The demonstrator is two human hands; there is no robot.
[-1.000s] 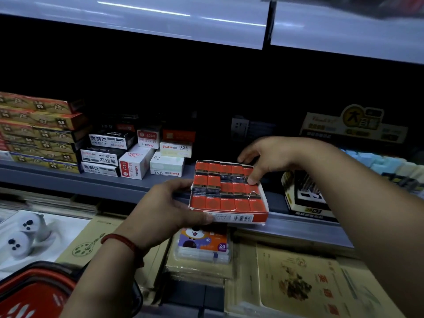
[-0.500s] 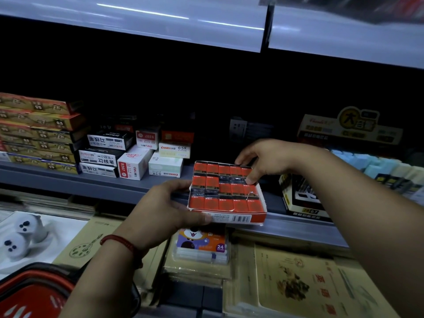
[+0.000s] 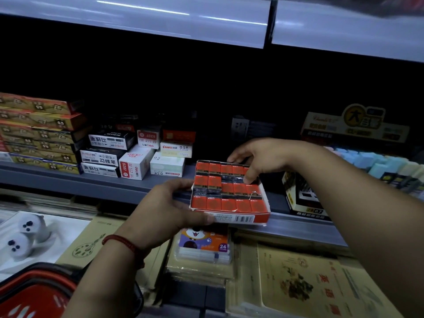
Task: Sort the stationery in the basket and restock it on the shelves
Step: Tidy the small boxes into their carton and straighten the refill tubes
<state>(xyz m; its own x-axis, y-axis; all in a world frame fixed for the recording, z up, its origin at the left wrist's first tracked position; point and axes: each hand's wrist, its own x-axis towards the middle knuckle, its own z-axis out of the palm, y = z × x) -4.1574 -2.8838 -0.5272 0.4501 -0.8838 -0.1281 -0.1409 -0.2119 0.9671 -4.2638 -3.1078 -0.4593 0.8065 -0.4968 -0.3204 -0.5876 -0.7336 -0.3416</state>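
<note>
A long grey metal shelf [image 3: 96,183] is running across the view, and the open red cardboard tray [image 3: 263,215] is being held level in the air just in front of its lip, partly over its edge. On the shelf at far left, a stack of long yellow-and-red cardboard boxes [image 3: 39,134] is sitting six layers high. Beside it, three black-and-white boxes [image 3: 101,157], two white-and-red boxes [image 3: 135,165] and two pale boxes marked 0.5 [image 3: 167,166] are lying. At bottom left, one red plastic basket [image 3: 34,292] with a dark rim is showing. Below the tray, one purple-and-orange crayon pack marked 24 [image 3: 204,246] is lying on brown kraft notebooks [image 3: 305,283]. The left hand [image 3: 169,207], wearing one red cord bracelet [image 3: 124,243], is gripping the tray's near left corner, thumb lying along the front wall. The right hand [image 3: 263,159] is curling over the far right corner, thumb at the back rim and one fingertip pressing down inside. The small red-wrapped erasers [image 3: 228,205] are filling the tray in three rows, five across in the front row.
</note>
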